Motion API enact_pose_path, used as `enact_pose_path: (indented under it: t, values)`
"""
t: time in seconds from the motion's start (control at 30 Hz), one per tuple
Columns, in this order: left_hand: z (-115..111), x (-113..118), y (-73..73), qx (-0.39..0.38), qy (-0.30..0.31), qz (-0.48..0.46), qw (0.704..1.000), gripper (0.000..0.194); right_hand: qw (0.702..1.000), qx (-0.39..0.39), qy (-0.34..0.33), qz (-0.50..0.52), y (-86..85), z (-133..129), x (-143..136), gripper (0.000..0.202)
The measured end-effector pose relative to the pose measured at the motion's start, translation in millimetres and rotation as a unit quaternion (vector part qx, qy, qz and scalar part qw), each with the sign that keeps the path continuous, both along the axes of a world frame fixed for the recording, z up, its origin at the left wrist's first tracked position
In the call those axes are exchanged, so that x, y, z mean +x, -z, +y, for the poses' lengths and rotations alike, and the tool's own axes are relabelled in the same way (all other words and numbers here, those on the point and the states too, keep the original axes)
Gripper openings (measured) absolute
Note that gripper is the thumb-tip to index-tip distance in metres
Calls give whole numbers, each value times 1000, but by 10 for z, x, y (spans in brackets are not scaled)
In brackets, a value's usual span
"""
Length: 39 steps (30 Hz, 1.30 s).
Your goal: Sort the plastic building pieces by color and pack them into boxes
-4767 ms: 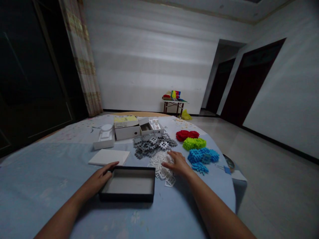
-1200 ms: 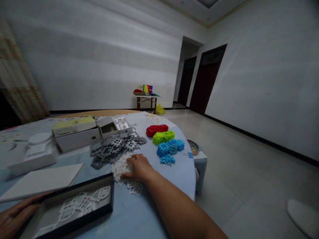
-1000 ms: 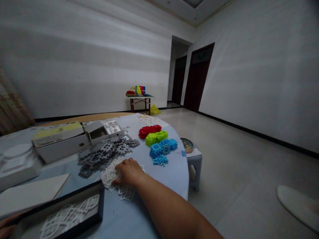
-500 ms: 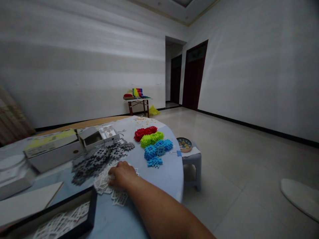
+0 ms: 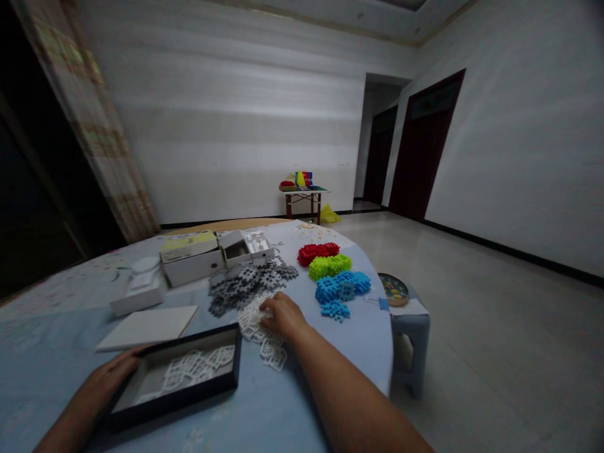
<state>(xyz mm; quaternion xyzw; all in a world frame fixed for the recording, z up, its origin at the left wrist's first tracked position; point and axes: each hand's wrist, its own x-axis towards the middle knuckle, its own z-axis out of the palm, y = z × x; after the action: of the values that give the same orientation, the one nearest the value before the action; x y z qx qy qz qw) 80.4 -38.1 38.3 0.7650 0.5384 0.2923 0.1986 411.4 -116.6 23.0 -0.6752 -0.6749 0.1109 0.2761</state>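
Observation:
In the head view, my left hand grips the left edge of a black-rimmed open box. Several white lattice pieces lie inside it. My right hand is over a pile of the same flat white lattice pieces to the right of the box. Its fingers are bent down and closed on pieces of the pile; how many they hold is hidden. Right behind that pile, a heap of grey lattice pieces spreads out and touches it.
Red, lime green and blue interlocking pieces stand in rows near the table's right edge. White cartons stand behind the grey heap, and a white lid-like board lies beyond the box. A grey stool bears a round tray.
The view has turned left, bringing my left hand and more of the box into sight. My right hand stays at the white pile with its fingers bent.

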Motion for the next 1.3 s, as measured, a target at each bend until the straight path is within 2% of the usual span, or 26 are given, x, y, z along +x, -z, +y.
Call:
enact_pose_path:
  t: [0.1,0.2,0.47,0.7,0.87,1.07,1.3]
  values:
    - [79,-83,132,-47,-16,-52,997,34,1000,14,-19,10,18,4,-21,33]
    - [85,-122,223,-68,-6,-80,994,42,999,33,-38,12,37,6,-50,31]
    - [45,-129,267,-116,38,-116,986,40,994,55,-86,50,162,44,-35,29]
    - [54,-110,321,-112,43,-140,983,37,983,136,-40,115,161,79,38,20]
    - [30,-75,255,-109,32,-140,984,37,969,144,19,198,161,89,83,23]
    - [-48,-10,169,-126,39,-159,979,41,945,140,12,297,-18,21,-16,32]
    - [-91,16,164,-147,60,-183,970,43,950,125,-77,277,-380,-31,-575,23]
